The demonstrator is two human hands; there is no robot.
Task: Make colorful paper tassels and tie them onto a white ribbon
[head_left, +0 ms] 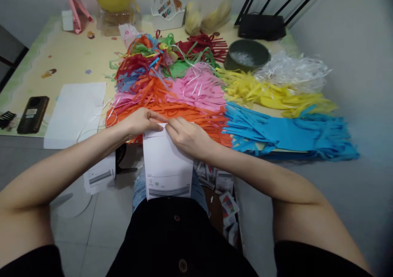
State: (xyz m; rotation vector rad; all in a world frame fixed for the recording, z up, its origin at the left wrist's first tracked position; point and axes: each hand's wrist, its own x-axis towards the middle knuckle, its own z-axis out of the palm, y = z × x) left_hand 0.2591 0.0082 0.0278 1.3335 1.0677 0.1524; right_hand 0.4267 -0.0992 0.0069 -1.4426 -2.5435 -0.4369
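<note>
A white printed sheet (pixel 168 162) hangs over my lap, with barcode stripes along its lower edge. At its top left corner my left hand (pixel 143 121) pinches the edge, thumb and index finger together. My right hand (pixel 186 136) is closed on the top edge just beside it, its fingers bent over the paper. Orange fringed strips (pixel 196 117) lie on the table right behind both hands. Pink strips (pixel 199 86) are beyond them, and blue strips (pixel 291 129) spread to the right.
Yellow strips (pixel 273 93), clear strands (pixel 294 70) and a dark bowl (pixel 247 55) sit at the back right, near a black router (pixel 262 26). On the left are a phone (pixel 33 114) and white sheets (pixel 76 113). Small packets (pixel 229 205) fill a container below the table.
</note>
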